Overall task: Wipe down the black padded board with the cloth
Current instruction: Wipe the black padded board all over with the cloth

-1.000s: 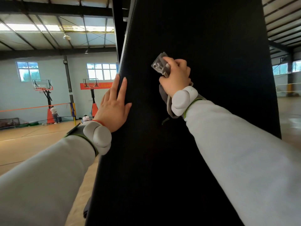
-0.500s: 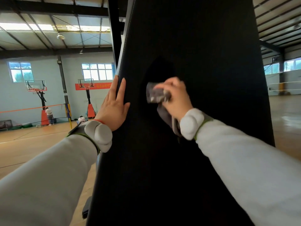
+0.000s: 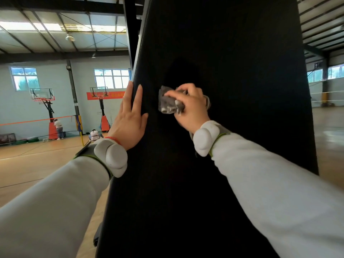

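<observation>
The black padded board point(image 3: 232, 62) stands upright right in front of me and fills the middle of the view. My right hand point(image 3: 191, 107) presses a crumpled grey cloth point(image 3: 166, 102) against the board's face at about chest height. My left hand point(image 3: 130, 120) lies flat on the board's left edge, fingers spread and pointing up, with nothing in it. Both wrists carry white pods over grey sleeves.
A wooden gym floor point(image 3: 28, 161) stretches to the left, with two basketball hoops point(image 3: 42, 95) against the far wall. Two people point(image 3: 58, 127) are far off by the hoop bases. A dark steel post point(image 3: 130, 30) rises behind the board's left edge.
My right hand has slid the cloth down the board and a little to the left. The left hand has stayed on the board's edge.
</observation>
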